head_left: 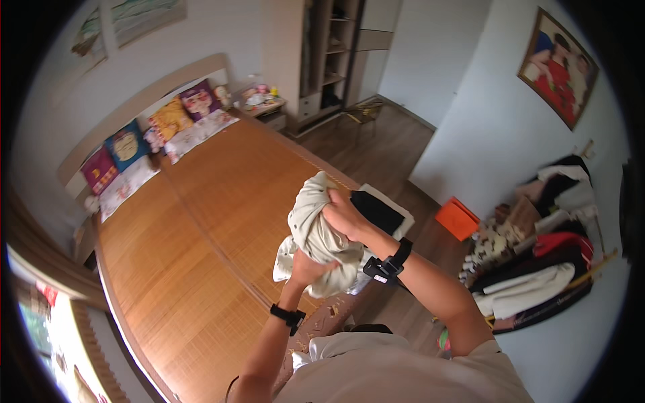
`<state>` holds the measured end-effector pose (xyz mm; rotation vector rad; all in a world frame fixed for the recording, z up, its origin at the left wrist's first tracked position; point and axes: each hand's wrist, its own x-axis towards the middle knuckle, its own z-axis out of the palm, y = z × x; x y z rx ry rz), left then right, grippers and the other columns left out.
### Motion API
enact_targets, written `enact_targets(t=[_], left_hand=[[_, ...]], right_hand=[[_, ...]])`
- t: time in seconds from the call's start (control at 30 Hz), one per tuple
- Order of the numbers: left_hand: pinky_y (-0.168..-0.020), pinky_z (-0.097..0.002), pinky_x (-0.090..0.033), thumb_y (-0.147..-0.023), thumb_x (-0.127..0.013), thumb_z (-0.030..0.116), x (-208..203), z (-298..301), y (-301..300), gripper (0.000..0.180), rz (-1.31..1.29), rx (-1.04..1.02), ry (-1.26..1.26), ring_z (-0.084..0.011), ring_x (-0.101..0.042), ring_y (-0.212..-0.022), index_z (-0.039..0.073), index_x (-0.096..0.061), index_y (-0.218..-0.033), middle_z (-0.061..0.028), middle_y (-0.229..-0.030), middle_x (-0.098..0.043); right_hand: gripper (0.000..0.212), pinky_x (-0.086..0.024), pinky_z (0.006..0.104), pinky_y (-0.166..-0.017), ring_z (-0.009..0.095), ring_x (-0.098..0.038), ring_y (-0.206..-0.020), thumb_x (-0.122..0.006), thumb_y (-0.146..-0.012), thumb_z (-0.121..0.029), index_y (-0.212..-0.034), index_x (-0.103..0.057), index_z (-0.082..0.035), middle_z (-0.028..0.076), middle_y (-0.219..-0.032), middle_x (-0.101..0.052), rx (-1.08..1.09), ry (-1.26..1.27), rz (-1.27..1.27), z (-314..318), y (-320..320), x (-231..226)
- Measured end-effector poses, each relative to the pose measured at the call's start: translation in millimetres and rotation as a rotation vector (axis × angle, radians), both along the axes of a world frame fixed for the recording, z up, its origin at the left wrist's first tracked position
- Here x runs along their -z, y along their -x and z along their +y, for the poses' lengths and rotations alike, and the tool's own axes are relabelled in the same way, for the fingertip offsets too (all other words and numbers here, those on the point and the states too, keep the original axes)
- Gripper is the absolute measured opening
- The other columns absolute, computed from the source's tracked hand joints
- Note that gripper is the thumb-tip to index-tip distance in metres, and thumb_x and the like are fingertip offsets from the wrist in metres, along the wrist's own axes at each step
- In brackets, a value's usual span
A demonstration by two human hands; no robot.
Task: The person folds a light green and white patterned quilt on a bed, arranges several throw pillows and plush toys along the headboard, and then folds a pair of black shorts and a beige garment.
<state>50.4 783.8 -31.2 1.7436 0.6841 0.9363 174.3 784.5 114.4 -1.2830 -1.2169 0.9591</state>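
Observation:
A crumpled cream garment [316, 232] is bunched up between my two hands, above the near right edge of the bed; its kind cannot be made out. My right hand [344, 216] grips its upper right side, the fingertips sunk out of sight in the fabric. Lower down, my left hand [310, 270] is closed on the cloth, its fingers partly covered and a little blurred. Just beyond my right hand, a folded black cloth [377, 212] lies on a pale one at the bed's edge. Each wrist wears a black strap.
The bed [195, 235] with a woven tan mat fills the left and middle. Cushions [126, 145] and pillows line its headboard. On the right stand an orange box [457, 218] and a rack with hung clothes [537, 269]. A chair [359, 115] is by the open wardrobe [329, 54].

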Motion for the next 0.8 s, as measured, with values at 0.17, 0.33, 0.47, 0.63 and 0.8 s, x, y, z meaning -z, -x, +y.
enact_targets(t=[0.17,0.33,0.47,0.63,0.8], left_hand=[[-0.081,-0.034,-0.046,-0.072,-0.064,0.005,37,17,-74,0.048,-0.027,-0.212,0.001,-0.0246,-0.06,-0.093,0.003,-0.047,-0.117,-0.016,-0.095,-0.062],[-0.083,-0.0327,-0.048,-0.086,-0.048,-0.002,-3,71,-103,0.019,-0.624,0.027,0.399,-0.0194,-0.056,-0.097,0.008,-0.043,-0.101,-0.0089,-0.101,-0.058],[-0.097,-0.0404,-0.042,-0.093,-0.041,0.042,-103,35,-142,0.046,-0.664,0.384,1.03,-0.0277,-0.054,-0.104,0.006,-0.043,-0.122,-0.0141,-0.121,-0.052],[-0.103,-0.0459,-0.036,-0.093,-0.034,0.048,-73,-1,-170,0.06,-0.598,0.352,1.246,-0.0318,-0.043,-0.122,0.006,-0.033,-0.137,-0.0157,-0.137,-0.04],[-0.1,-0.0471,-0.038,-0.091,-0.049,0.037,2,35,-165,0.06,-0.015,0.152,0.609,-0.0292,-0.04,-0.125,0.007,-0.028,-0.139,-0.0153,-0.137,-0.039]], right_hand=[[0.021,-0.046,0.0297,-0.079,0.013,-0.056,-0.088,-0.045,-0.086,-0.008,-0.102,-0.055,0.002,0.007,-0.097,-0.06,0.322,-0.155,0.279,-66,-113,-11],[0.072,-0.046,0.0323,-0.086,0.022,-0.053,-0.105,-0.069,-0.076,-0.017,-0.132,-0.028,0.002,0.019,-0.119,-0.048,0.301,0.249,-0.383,-152,-200,22],[0.141,-0.022,0.0376,-0.108,0.027,-0.012,-0.137,-0.09,-0.05,-0.023,-0.141,0.016,-0.008,0.019,-0.149,-0.004,0.101,-0.041,-0.364,-139,-197,89],[0.11,-0.027,0.0348,-0.107,0.02,-0.034,-0.128,-0.087,-0.057,-0.02,-0.141,-0.018,-0.007,0.01,-0.14,-0.034,0.092,-0.199,0.169,-86,-188,115],[0.081,-0.038,0.0334,-0.099,0.017,-0.047,-0.116,-0.083,-0.058,-0.009,-0.127,-0.041,-0.007,0.008,-0.129,-0.047,0.173,-0.099,0.429,-77,-238,140]])
